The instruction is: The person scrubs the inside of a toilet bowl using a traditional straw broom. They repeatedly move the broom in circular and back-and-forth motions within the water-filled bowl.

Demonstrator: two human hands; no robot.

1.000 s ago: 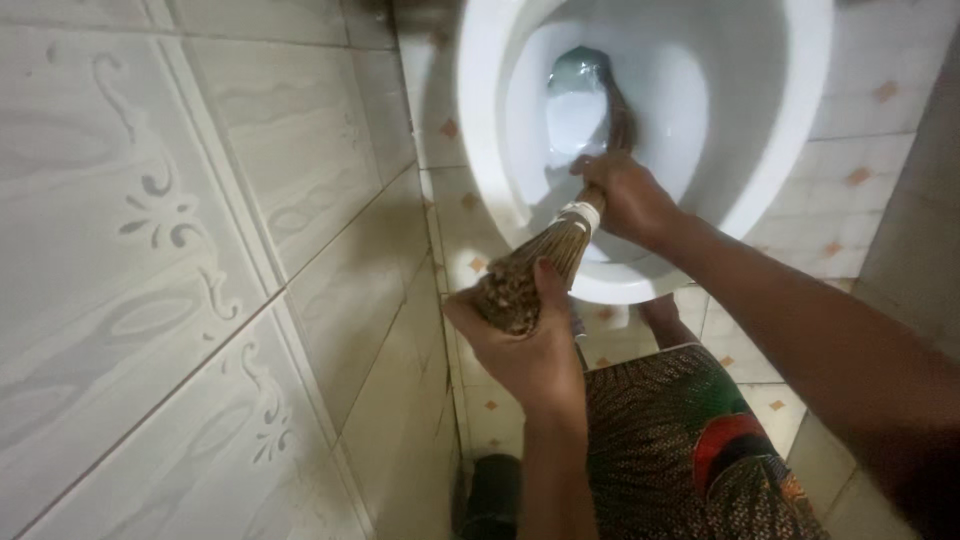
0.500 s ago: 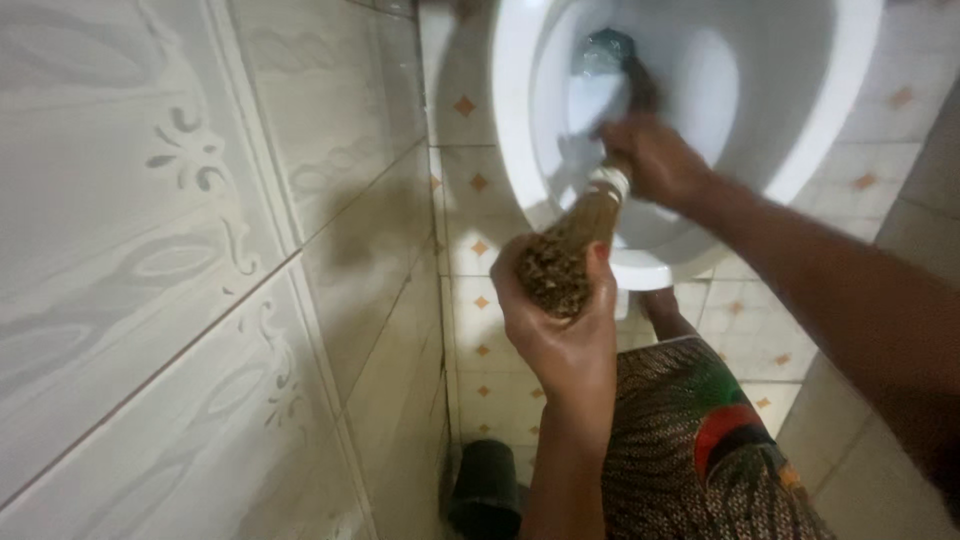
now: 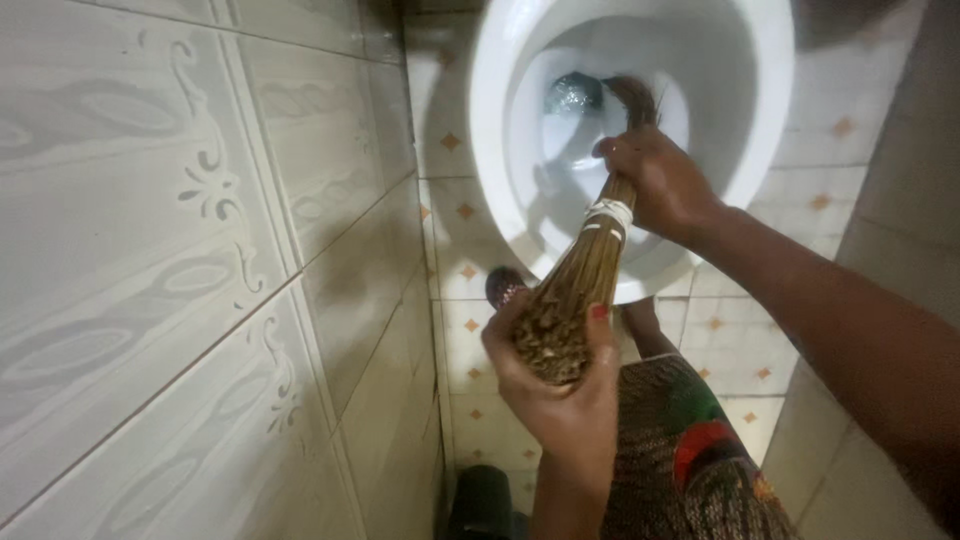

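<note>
A bundle broom of thin brown sticks (image 3: 580, 285), tied with a white band, reaches from near me down into a white toilet bowl (image 3: 765, 120). My left hand (image 3: 560, 385) is closed around the thick butt end of the broom. My right hand (image 3: 655, 185) grips the broom just past the white band, over the bowl's front rim. The bristle end rests inside the bowl beside the water in the drain (image 3: 575, 92).
A patterned pale tiled wall (image 3: 200, 270) stands close on the left. The floor (image 3: 470, 330) has white tiles with small orange diamonds. My patterned skirt (image 3: 690, 460) and a foot (image 3: 503, 287) show below the bowl. A dark object (image 3: 485, 505) sits by the wall.
The view has shifted so the bowl sits more centred. Both hands kept their grip while the bristle end moved across the inside of the bowl.
</note>
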